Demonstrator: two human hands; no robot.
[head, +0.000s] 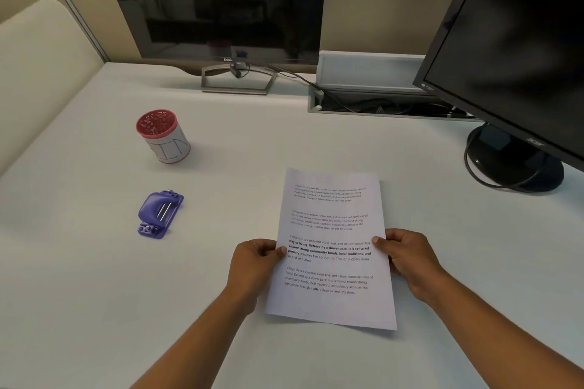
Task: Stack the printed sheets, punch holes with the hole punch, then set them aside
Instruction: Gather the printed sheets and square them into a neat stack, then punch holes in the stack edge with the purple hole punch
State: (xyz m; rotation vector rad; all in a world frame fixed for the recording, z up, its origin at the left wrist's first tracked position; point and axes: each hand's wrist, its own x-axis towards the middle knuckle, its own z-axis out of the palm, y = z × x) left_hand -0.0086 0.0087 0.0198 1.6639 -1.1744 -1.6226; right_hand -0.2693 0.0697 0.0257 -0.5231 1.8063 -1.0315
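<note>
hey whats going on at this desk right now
A person holds the printed sheets by their side edges, left hand on one side and right hand on the other, just above the white desk. The purple hole punch lies untouched off to the left, near a red-lidded container. No punching has begun.

Two bare forearms reach forward from the bottom edge, hands level with each other.

The left hand (256,257) comes in from the lower left, fingers curled under and thumb pressed on top in a pinching grip at the left edge of the printed sheets (330,249). The right hand (407,254) comes in from the lower right and mirrors it, thumb on top at the right edge, fingers tucked beneath. Both wrists are nearly straight, knuckles turned outward, hands well apart.
</note>
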